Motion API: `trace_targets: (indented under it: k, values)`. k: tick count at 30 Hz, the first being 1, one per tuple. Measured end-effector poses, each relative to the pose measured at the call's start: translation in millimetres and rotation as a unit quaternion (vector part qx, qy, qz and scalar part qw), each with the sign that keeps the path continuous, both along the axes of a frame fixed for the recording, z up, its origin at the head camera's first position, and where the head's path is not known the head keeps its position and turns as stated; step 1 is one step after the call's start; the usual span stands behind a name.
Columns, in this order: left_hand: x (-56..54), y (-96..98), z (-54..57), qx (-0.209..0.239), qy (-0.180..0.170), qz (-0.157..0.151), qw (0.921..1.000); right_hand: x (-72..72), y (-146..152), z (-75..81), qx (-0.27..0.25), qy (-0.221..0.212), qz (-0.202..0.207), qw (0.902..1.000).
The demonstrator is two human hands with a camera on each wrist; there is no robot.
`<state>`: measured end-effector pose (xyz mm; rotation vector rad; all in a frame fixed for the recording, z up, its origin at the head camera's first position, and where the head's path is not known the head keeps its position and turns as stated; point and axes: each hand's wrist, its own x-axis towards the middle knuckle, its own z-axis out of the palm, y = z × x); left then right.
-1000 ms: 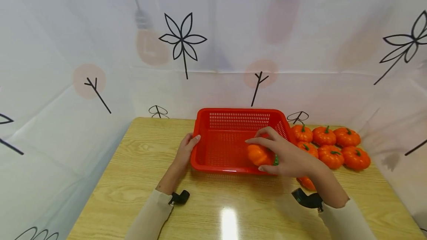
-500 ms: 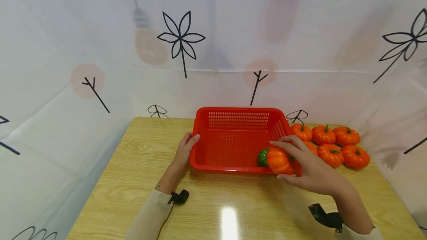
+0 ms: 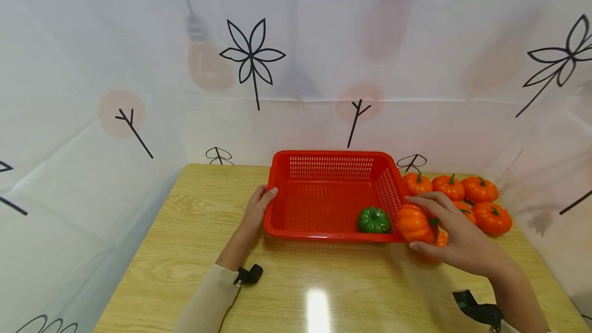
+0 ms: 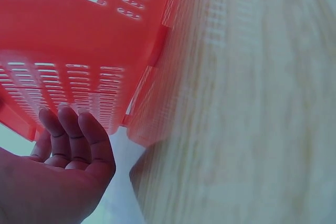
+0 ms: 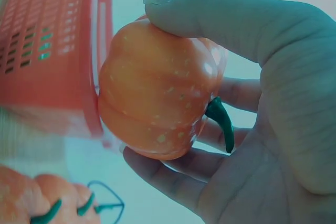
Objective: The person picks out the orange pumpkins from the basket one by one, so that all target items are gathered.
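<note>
In the head view my right hand holds a small orange pumpkin between thumb and fingers, at the right rim of the red plastic basket. The right wrist view shows the pumpkin with its green stem toward my palm and its far side right at the basket's wall. My left hand grips the basket's left rim, thumb over the top, fingers against the outer wall in the left wrist view. A glossy green ribbed vegetable, round like a pepper or small pumpkin, lies in the basket's front right corner.
Several more orange pumpkins sit in rows on the wooden table to the right of the basket. One is partly hidden behind my right hand. A white patterned cloth hangs behind the table.
My right hand has carried the orange pumpkin rightward from above the basket's inside to its right rim, uncovering the green vegetable. My left hand has stayed on the basket.
</note>
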<state>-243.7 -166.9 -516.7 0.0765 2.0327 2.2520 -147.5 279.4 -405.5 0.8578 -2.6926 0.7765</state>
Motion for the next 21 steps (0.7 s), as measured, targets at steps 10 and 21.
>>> trace_targets:
  k: [10,21]
  values:
    - [-0.6,-0.3,-0.8,0.004,0.001,0.0,1.0,10.4,25.0,-5.4,-0.007,0.015,-0.011,0.9998]
    - [1.0,-0.8,-0.9,0.003,-0.004,0.002,1.0,19.3,53.7,-12.2,0.011,0.0,-0.055,0.9984]
